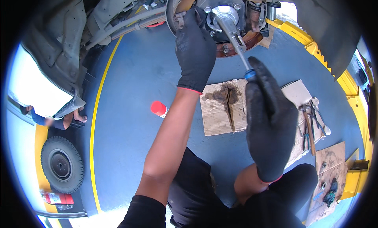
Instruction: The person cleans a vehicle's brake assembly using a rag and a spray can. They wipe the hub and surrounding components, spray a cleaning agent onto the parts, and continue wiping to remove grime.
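**Screwdriver shaft runs up and left from the right hand into the hub**

The right hand (269,120), in a black glove, is closed around the blue handle of a screwdriver (238,45) — only a sliver of blue shows above the fist. From that grip the tool's long axis slants up and to the left, its metal shaft ending at the centre of the wheel hub (224,15), where the tip meets the shiny spindle. So the working point lies above and left of the right hand, along the line of the shaft.

The left hand (195,51), also gloved, is the nearer one to the hub — its fingers are curled against the left side of the brake assembly (252,39), touching it just beside the hub flange. Whether it grips a part there or only braces, I cannot tell.

Below the hands, on the blue floor (134,86), lie an oil-stained cardboard sheet (220,110), a red-capped spray can (159,108) and loose hand tools (311,127) well to the right.
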A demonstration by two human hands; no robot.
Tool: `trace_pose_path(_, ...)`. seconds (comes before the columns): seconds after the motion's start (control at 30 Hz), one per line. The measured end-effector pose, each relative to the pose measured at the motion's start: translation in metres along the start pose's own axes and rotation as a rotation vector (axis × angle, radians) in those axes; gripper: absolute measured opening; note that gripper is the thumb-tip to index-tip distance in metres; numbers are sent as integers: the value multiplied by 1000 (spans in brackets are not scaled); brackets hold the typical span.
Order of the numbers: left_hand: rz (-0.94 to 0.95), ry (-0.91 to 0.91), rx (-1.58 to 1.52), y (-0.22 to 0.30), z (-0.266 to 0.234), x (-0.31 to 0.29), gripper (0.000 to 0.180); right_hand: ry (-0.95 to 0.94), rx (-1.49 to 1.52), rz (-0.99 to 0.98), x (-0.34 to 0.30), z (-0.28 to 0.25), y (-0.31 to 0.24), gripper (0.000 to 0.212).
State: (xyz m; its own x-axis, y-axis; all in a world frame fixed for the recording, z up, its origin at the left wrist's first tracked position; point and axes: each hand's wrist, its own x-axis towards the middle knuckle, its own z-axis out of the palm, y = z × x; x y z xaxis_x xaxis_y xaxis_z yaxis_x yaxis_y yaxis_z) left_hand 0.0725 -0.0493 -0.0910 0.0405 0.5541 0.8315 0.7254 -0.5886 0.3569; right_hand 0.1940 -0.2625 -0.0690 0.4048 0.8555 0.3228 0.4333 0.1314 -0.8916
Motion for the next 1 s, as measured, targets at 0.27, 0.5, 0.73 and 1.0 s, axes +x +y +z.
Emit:
trace_pose_path(0.27, 70, -9, 218, 18, 17, 18, 52, 149, 144, -124, 11, -20, 13, 33)
trace_pose_path(0.5, 278, 96, 124, 8, 15, 21, 50, 215, 105, -122, 31, -35, 33, 34)
trace_pose_path(0.73, 248, 14, 85, -2, 10, 14, 54, 104, 399, -63, 36, -31, 36, 35)
trace_pose_path(1.0, 389, 64, 152, 20, 19, 30, 54, 195, 346, -155, 47, -27, 45, 38)
